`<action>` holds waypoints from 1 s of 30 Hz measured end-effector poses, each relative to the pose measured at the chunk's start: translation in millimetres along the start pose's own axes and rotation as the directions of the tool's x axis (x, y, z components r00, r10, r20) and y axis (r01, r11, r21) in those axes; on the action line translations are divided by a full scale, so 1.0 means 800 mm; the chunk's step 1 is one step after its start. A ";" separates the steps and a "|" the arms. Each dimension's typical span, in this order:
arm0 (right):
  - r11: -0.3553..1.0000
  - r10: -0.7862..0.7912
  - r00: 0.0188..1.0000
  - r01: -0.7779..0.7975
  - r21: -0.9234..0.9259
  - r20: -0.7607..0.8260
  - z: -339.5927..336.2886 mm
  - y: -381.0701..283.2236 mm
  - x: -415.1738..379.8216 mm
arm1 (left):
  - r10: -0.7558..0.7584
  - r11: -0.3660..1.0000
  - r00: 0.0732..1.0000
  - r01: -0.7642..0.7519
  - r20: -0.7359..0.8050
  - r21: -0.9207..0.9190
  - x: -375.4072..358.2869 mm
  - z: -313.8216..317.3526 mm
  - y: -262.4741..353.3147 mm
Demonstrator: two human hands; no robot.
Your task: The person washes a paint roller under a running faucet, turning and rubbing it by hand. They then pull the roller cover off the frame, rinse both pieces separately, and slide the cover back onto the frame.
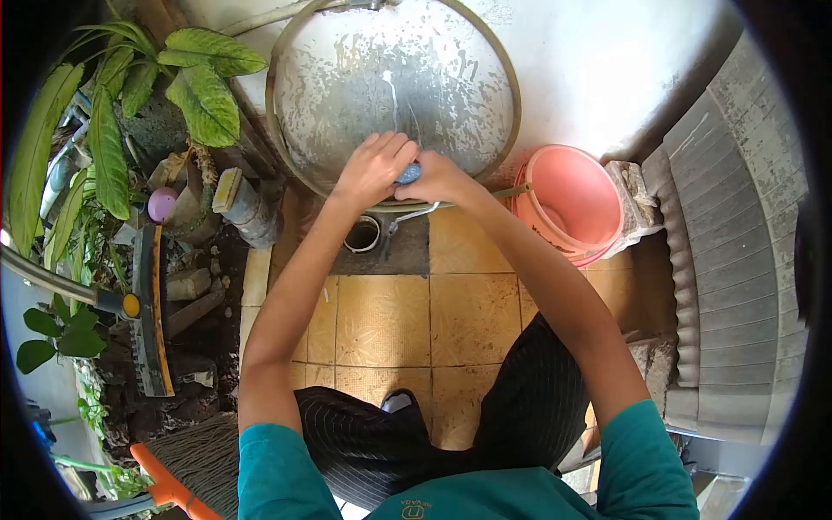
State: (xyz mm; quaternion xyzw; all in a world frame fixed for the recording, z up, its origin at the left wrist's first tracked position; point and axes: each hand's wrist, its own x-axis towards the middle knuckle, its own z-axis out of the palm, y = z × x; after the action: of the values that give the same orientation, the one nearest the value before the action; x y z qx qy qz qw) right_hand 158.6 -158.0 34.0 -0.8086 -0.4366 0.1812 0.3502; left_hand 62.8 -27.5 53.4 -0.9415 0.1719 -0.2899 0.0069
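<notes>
Both hands meet in front of the wall, wrapped round what looks like a small bunched blue cloth [409, 174]. My left hand [375, 169] is closed with its knuckles up, and my right hand [438, 180] is closed on the other side. Only a bit of the blue shows between them; the rest is hidden in the fingers. Behind the hands, a loop of hose [517, 104] hangs round a wet, patchy part of the wall. Just below them are a bent metal rod [414, 214] and a round pipe opening [362, 234] at the floor.
Pink buckets [576, 199] stand at the right by a broken block. Stacked grey corrugated sheets [732, 234] line the right side. Leafy plants [204, 100], a grey container [251, 217] and an orange-headed mop [169, 485] are at the left. Yellow tiles [381, 321] cover the floor.
</notes>
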 end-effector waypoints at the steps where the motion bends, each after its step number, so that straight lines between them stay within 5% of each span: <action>1: 1.000 0.002 1.000 -0.002 -0.002 0.002 -0.003 0.001 0.003 | -0.036 0.999 0.999 0.036 -0.040 -0.009 -0.001 0.002 0.001; 3: 0.994 0.053 0.997 -0.058 -0.093 -0.047 -0.007 0.005 0.005 | -0.074 0.997 0.994 0.073 -0.077 -0.020 -0.004 0.012 0.000; 5: 0.989 0.043 0.996 -0.054 -0.138 -0.078 -0.006 0.004 0.002 | -0.258 0.966 0.962 0.260 0.087 -0.008 -0.003 0.023 -0.003; 7: 0.981 0.032 0.994 -0.052 -0.187 -0.104 -0.008 0.000 0.000 | -0.287 0.954 0.946 0.296 0.153 -0.044 -0.005 0.025 -0.003; 10: 0.980 0.140 0.990 -0.138 -0.141 0.007 -0.011 -0.005 0.004 | -0.316 0.944 0.917 0.330 0.245 -0.020 -0.002 0.027 0.000; 12: 0.966 0.252 0.943 -0.230 -0.121 0.218 -0.015 -0.008 0.009 | -0.325 0.944 0.904 0.329 0.279 0.032 -0.004 0.040 -0.003; 13: 0.964 0.259 0.939 -0.237 -0.123 0.227 -0.015 -0.008 0.008 | -0.241 0.971 0.957 0.236 0.161 0.051 -0.004 0.050 -0.008; 16: 0.958 0.229 0.956 -0.189 -0.213 0.181 -0.010 -0.017 0.007 | -0.119 0.991 0.992 0.117 0.030 0.073 -0.002 0.059 -0.019; 18: 0.887 0.121 0.993 -0.099 -0.452 0.020 -0.003 -0.015 0.018 | -0.094 0.993 0.996 0.092 0.013 0.075 0.001 0.055 -0.022; 21: 0.861 0.147 0.987 -0.163 -0.482 -0.070 0.012 -0.013 0.019 | -0.320 0.944 0.907 0.281 0.274 0.171 0.004 0.055 -0.019; 30: 0.867 0.098 0.986 -0.152 -0.474 -0.136 0.029 -0.002 0.023 | -0.385 0.920 0.824 0.310 0.414 0.239 0.005 0.051 -0.017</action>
State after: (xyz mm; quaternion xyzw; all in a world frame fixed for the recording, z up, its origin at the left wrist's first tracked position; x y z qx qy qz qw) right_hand 154.1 -132.8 19.5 -0.9054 -0.3952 0.0449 0.1481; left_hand 92.4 -19.9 23.1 -0.9944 -0.0334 -0.0715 0.0696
